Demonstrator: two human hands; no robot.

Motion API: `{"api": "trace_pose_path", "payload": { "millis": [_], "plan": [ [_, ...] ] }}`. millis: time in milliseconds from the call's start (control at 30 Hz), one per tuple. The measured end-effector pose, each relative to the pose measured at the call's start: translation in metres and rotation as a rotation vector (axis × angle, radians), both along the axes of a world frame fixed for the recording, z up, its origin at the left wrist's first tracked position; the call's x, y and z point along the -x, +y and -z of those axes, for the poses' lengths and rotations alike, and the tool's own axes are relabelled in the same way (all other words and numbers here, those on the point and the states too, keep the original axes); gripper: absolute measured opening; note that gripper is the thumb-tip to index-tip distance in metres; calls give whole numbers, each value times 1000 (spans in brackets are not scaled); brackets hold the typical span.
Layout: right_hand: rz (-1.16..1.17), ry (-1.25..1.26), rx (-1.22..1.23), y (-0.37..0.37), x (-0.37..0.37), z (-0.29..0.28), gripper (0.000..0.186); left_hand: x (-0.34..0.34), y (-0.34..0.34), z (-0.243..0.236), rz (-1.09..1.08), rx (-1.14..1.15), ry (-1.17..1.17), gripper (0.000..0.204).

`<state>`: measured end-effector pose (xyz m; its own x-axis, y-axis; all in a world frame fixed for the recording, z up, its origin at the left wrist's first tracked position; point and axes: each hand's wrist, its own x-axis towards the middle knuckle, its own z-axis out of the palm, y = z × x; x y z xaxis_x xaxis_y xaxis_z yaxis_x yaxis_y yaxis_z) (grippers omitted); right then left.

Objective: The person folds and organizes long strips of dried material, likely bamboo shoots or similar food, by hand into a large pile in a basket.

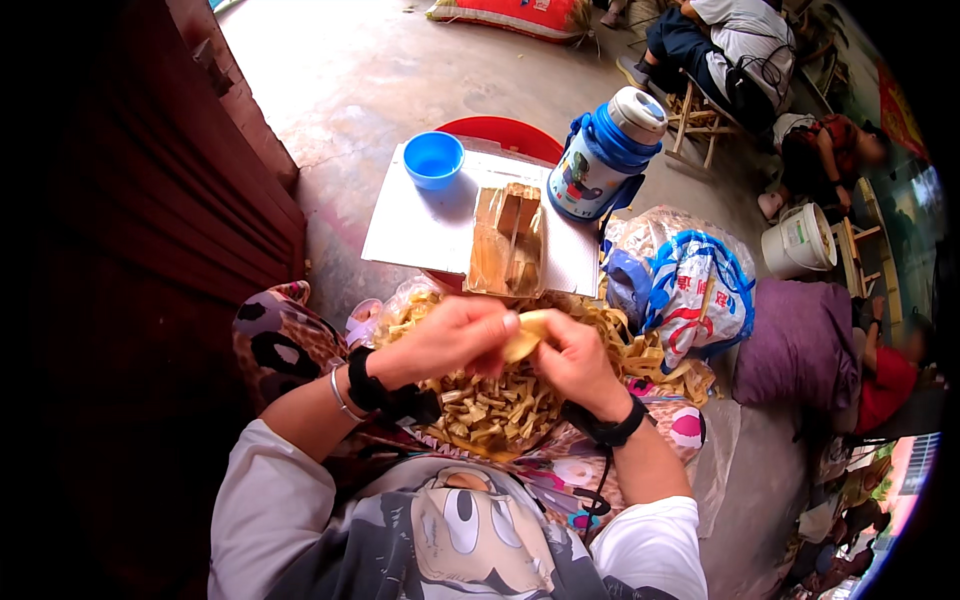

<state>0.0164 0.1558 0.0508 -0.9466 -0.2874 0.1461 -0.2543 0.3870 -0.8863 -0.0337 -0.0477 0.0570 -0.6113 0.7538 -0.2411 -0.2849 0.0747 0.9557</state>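
Note:
Both of my hands meet over my lap at a pale yellow, pliable strip (524, 338). My left hand (455, 340) is closed, its thumb against one side of the strip. Fingers bent, my right hand (580, 365) grips the other side. The strip's exact kind cannot be made out. Beneath my hands lies a heap of short, knotted-looking yellow-brown pieces (490, 408). Longer flat yellow strips (640, 352) are piled beside it, to the right. Just beyond my hands, a clear-wrapped bundle of brown, wood-like pieces (508, 240) rests on a white board (405, 225).
A blue cup (433, 162) and a blue-white flask (605, 155) stand on the board, above a red basin (510, 135). Right of my lap are a printed plastic bag (700, 295) and a purple sack (798, 340). Farther right are a white bucket (798, 243) and seated people.

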Motion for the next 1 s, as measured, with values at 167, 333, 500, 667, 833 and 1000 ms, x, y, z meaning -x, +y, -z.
{"api": "trace_pose_path", "payload": {
  "millis": [167, 333, 500, 667, 833, 1000],
  "plan": [
    [4, -556, 616, 2, -4, -4, 19, -10, 16, 5, -129, -233, 110, 23],
    [79, -672, 864, 5, -4, 8, 19, -4, 12, 10, -67, 53, 87, 16],
    [40, -892, 981, 3, 1, 7, 23, -6, 12, -4, -126, 12, 1114, 26],
    [72, -691, 669, -3, 0, 1, 31, -4, 12, 15, -137, 131, 912, 24],
    [29, 34, 132, 2, -1, 25, 21, -8, 15, 12, -151, 157, 880, 20],
    [-169, -803, 804, 12, 0, 8, 30, 0, 8, 10, -241, 190, 1207, 19]
  ]
}}
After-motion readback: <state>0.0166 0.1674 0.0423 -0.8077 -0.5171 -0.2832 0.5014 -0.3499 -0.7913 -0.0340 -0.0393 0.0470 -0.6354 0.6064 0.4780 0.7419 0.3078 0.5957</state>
